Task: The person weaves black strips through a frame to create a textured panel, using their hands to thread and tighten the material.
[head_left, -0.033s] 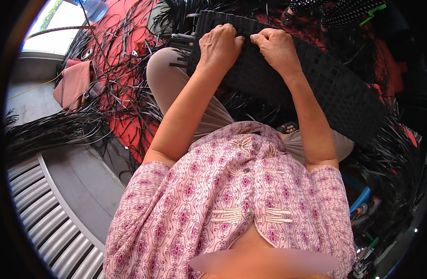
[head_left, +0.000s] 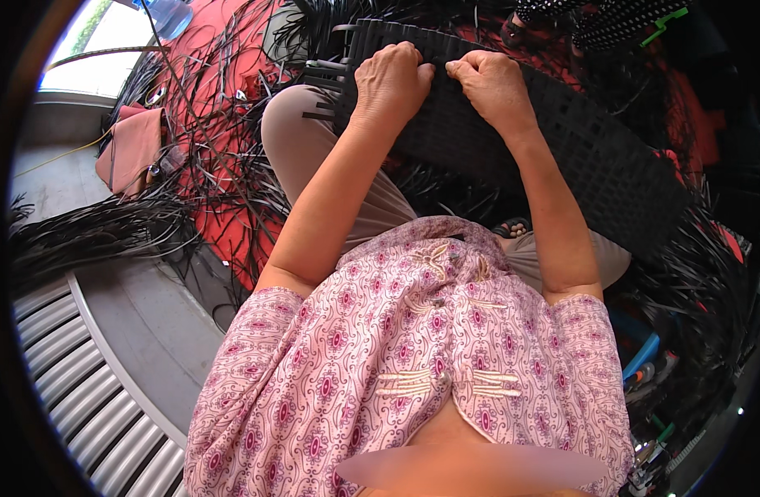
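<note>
The fingertips of the left hand (head_left: 390,87) and right hand (head_left: 489,93) are mostly hidden, as is anything between them. Both hands cover parts of the black woven panel (head_left: 599,141). The top edge cuts off 1 blue bottle (head_left: 171,16) and a person's dotted trousers (head_left: 616,26). 1 lilac blur (head_left: 471,465) masks the bottom.

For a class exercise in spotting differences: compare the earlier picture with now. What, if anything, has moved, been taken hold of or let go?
Nothing has visibly changed: the left hand and right hand stay curled at the black woven panel, which lies as before.
</note>
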